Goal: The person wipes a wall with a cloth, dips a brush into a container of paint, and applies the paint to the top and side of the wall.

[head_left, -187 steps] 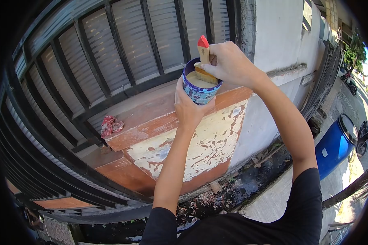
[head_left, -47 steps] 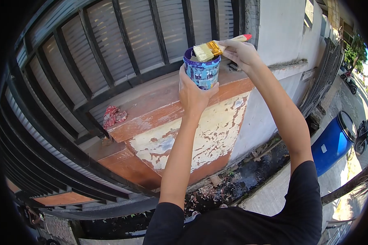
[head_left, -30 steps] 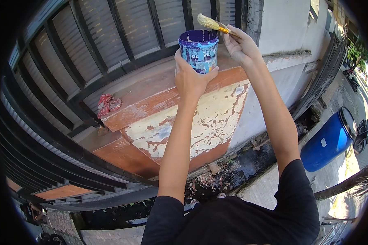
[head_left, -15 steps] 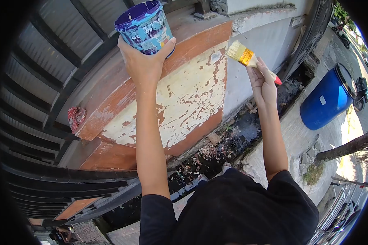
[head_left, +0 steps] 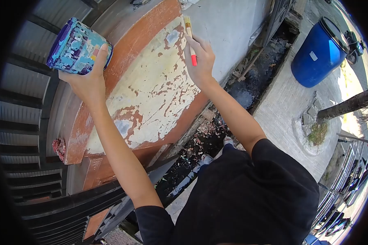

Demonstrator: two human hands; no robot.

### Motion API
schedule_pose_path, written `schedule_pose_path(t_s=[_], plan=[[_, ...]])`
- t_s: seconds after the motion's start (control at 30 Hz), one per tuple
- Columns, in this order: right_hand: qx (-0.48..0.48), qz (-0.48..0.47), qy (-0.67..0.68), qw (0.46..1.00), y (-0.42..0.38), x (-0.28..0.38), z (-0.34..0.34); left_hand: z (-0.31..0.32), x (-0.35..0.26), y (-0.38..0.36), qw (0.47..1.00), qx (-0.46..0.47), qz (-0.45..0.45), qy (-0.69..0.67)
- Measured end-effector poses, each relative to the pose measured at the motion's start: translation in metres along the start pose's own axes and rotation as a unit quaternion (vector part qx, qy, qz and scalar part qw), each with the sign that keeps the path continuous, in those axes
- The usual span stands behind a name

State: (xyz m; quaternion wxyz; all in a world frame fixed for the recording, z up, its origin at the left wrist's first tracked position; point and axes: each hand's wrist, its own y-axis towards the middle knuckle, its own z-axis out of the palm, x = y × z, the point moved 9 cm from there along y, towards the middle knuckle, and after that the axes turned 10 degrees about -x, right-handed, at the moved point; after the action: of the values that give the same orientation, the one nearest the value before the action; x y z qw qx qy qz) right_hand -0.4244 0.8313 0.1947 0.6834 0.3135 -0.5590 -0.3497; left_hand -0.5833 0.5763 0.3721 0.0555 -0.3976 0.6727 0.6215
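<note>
My left hand (head_left: 90,81) holds a paint-smeared blue and purple bucket (head_left: 79,49) from below at the upper left, its opening tilted to the left. In my right hand (head_left: 201,59) is a paintbrush (head_left: 190,38) with a pale handle and a red tip. Its bristles point up, close to the line between the orange-edged wall and the grey wall (head_left: 225,28). Below and between both hands lies the wall's cream panel (head_left: 151,94), its paint peeling in patches. Whether the bristles touch the wall I cannot tell.
A dark ditch (head_left: 249,87) with debris runs along the wall's foot. On the right stand a blue barrel (head_left: 317,55) and a tree trunk (head_left: 347,105). Black metal bars (head_left: 24,165) fill the left side. A red cloth (head_left: 59,149) lies at the wall's left end.
The bucket and my left hand have moved left and down, and the bucket is tilted more. My right hand has moved left with the brush, which now points upward. The view has shifted.
</note>
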Motion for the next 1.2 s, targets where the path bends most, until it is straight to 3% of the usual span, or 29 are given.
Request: schedule_pose_path(t_s=[0.3, 0.53, 0.6, 0.9, 1.2], plan=[[0.004, -0.053, -0.063, 0.997, -0.005, -0.008, 0.025, 0.002, -0.005, -0.001, 0.999, 0.000, 0.005, -0.034], [0.001, -0.036, -0.072, 0.997, -0.008, -0.003, 0.025, 0.001, -0.006, 0.000, 1.000, 0.000, 0.014, -0.028], [-0.019, -0.037, -0.058, 0.997, -0.011, 0.003, 0.014, -0.001, -0.003, 0.001, 1.000, -0.004, 0.015, 0.022], [-0.062, -0.090, -0.029, 0.994, 0.019, 0.052, 0.000, -0.001, -0.005, 0.000, 1.000, -0.003, 0.017, 0.004], [-0.073, -0.056, -0.090, 0.992, 0.048, 0.065, 0.030, -0.002, -0.009, 0.000, 1.000, -0.004, 0.024, 0.009]])
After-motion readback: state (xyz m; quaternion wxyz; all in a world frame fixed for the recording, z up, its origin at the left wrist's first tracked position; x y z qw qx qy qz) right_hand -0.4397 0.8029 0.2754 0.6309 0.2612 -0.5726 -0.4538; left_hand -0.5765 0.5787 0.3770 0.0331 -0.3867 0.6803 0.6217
